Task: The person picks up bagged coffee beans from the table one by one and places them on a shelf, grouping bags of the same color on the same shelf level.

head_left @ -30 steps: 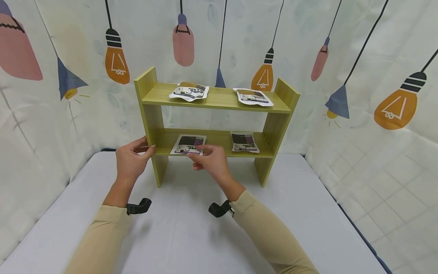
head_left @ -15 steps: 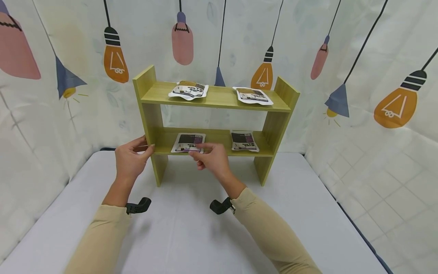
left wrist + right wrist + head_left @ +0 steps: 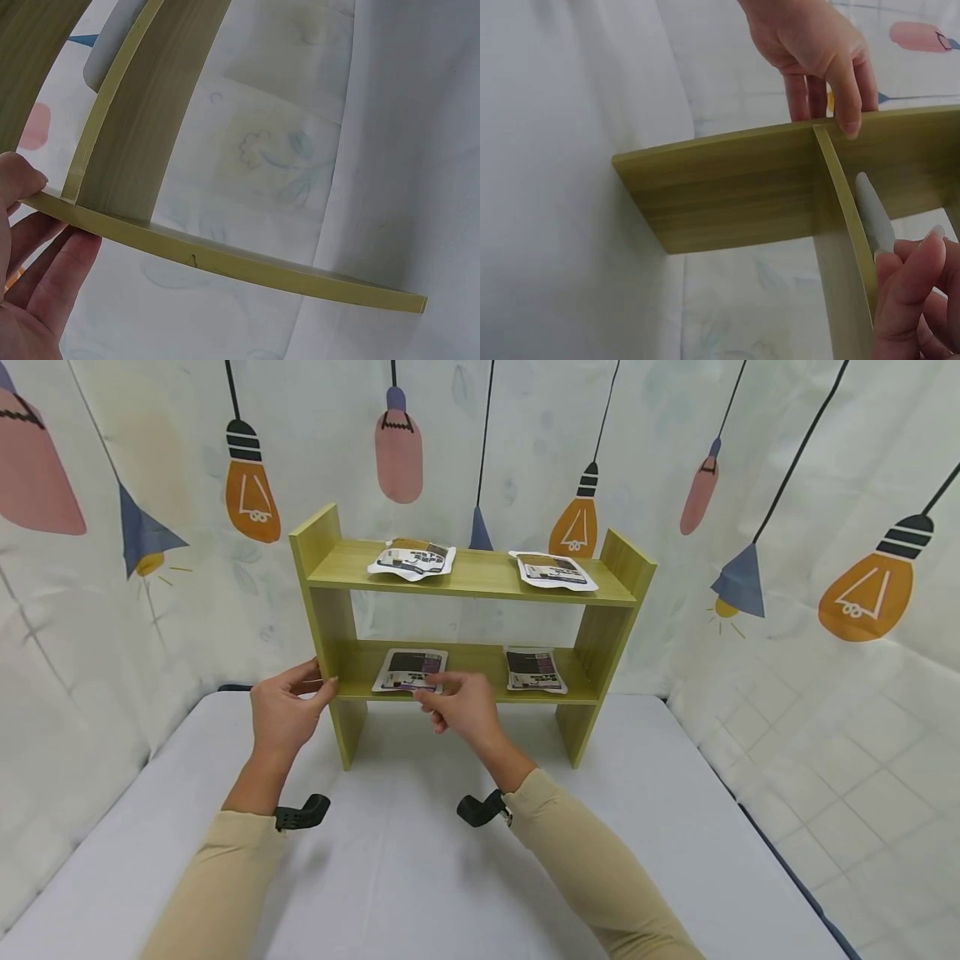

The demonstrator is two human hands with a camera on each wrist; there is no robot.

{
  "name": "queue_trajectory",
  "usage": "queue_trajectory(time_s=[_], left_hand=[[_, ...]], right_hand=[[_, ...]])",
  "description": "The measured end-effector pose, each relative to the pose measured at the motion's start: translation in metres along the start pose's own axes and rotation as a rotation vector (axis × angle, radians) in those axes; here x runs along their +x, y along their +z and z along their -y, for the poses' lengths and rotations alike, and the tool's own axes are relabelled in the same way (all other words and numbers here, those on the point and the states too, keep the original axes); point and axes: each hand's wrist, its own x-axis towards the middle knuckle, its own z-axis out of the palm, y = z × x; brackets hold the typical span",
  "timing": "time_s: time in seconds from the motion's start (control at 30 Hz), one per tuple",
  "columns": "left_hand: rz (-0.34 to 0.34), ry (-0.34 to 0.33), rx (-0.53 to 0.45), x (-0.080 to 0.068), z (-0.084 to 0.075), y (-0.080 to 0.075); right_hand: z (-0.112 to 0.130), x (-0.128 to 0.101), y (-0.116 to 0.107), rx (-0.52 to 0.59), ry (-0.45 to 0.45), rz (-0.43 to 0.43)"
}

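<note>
In the head view, a small two-tier wooden shelf [image 3: 465,689] stands on a white-covered table. My left hand [image 3: 288,710] grips its left side panel [image 3: 217,259], thumb toward the inside and fingers along the outside. On the lower tier, at the left, lies a flat white pouch [image 3: 410,670] with a black and purple print. My right hand [image 3: 468,706] pinches that pouch by its front right corner, between thumb and fingers. Seen edge-on in the right wrist view, the pouch [image 3: 874,214] appears as a pale strip beside the fingertips [image 3: 930,247].
Another black and purple pouch [image 3: 535,670] lies at the right of the lower tier. The upper tier bears two white pouches with brown print, one left [image 3: 412,560] and one right [image 3: 553,572]. A lamp-patterned curtain [image 3: 480,452] hangs behind the table [image 3: 405,860].
My right hand has shifted very slightly, with its pinch on the pouch's corner kept. The left hand stays on the side panel, and the other pouches have not moved.
</note>
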Motion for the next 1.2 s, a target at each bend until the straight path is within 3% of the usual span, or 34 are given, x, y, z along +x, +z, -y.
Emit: queue_trajectory(time_s=[0.6,0.87,1.2], left_hand=[[-0.02,0.017,0.003,-0.0009,0.0021,0.0016],[-0.002,-0.011,-0.007,-0.0003,0.0018,-0.0001],[0.003,0.001,0.005,0.0004,0.0021,0.0005]], right_hand=[[-0.003,0.0039,0.0019,0.019,-0.02,-0.004],[-0.0024,0.004,0.0028,0.038,-0.017,0.0],[-0.0042,0.0015,0.0044,0.071,-0.025,-0.028]])
